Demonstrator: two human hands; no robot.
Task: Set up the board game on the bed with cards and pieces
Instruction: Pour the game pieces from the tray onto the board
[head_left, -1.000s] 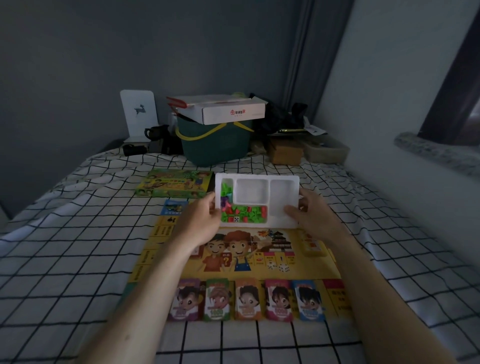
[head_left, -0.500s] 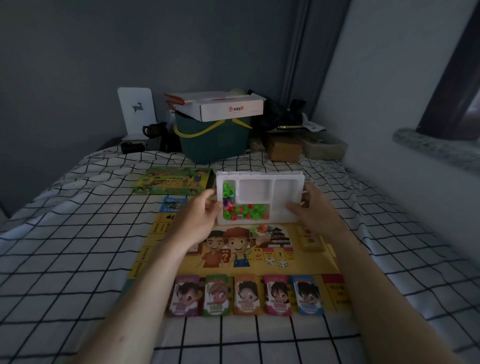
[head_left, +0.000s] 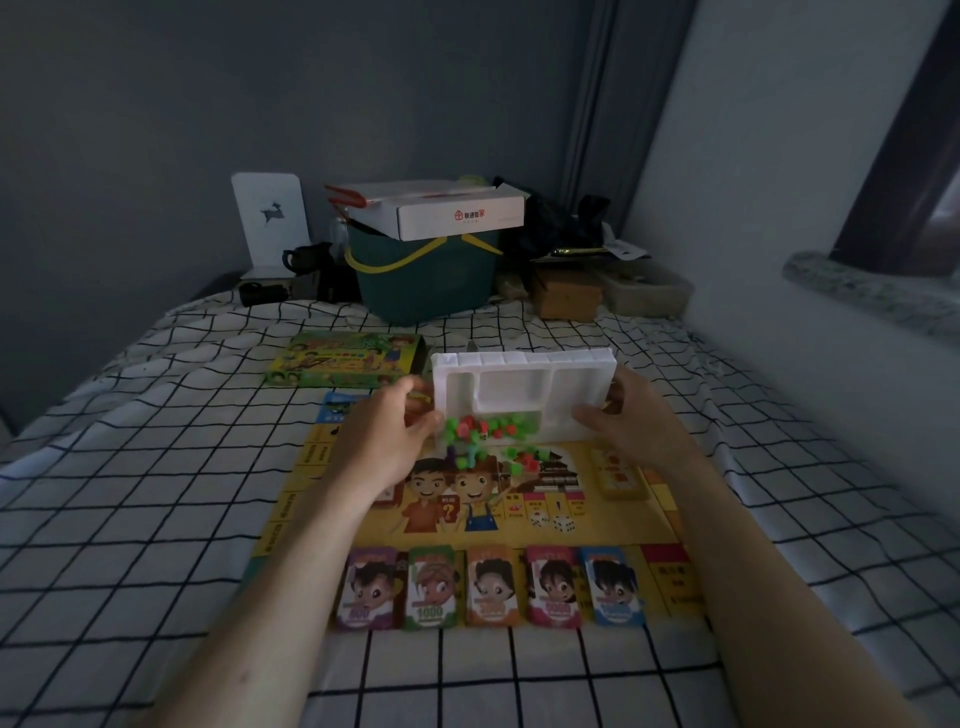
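Holding the white tray (head_left: 524, 387) by its two short ends, the left hand (head_left: 387, 441) pinches the left edge with thumb and fingers, and the right hand (head_left: 631, 415) curls around the right edge. Both hands grip it tight, so neither one is free.

They tip the tray up on its side, with the open face turned toward the person. It looks like they hold it this way so the little things inside can slide out. Small green and red pieces (head_left: 480, 431) spill over the low edge, and some already lie in a small pile on the board (head_left: 613, 519) just below.

Two of the tray's pockets look empty. I think the tipping is to pour the pieces into the middle of the board, where they are easy to reach.

The board lies flat on the bed (head_left: 156, 493), on a sheet with black lines. Five stacks of picture cards (head_left: 485, 587) stand in a row along the near edge of the board, side by side, maybe so each player gets one. Another small card stack (head_left: 621, 475) sits on the board near the right wrist.

The game box (head_left: 345, 358) rests farther back on the bed, out of the way.
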